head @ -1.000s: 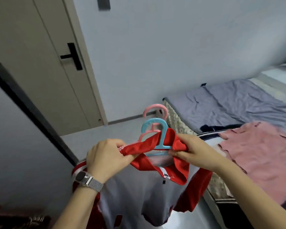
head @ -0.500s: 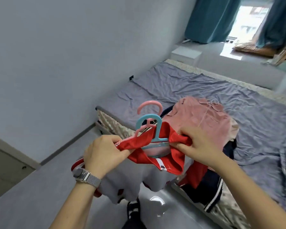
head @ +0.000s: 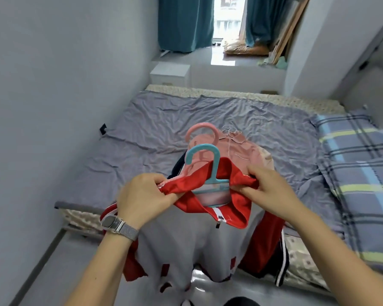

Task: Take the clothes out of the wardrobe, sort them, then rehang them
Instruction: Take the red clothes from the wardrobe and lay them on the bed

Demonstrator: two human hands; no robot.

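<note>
Hands on the red collar, hangers between them

Hands held a red-and-grey jacket (head: 186, 244) up in front of the bed (head: 274, 133). Fingers of the left hand (head: 142, 199) were curled tight on the red collar's left side, fabric bunched under the thumb, a watch (head: 114, 223) on that wrist. Fingers of the right hand (head: 268, 191) pinched the collar's other side, thumb below and fingertips above, clamped on the cloth. Between the two sets of fingers sat a blue hanger (head: 210, 166), its hook rising above the collar and its bar lying in the neck opening. A pink hanger (head: 202, 133) stood just behind it — hook higher, beyond the fingertips. Below the fingers the grey body and red sleeves hung down toward the floor. Past the fingertips a pink garment (head: 241, 151) lay on the grey sheet, with a dark garment partly under it. Off to the right of the right hand lay a plaid blanket (head: 352, 168) — well apart from the jacket.
</note>
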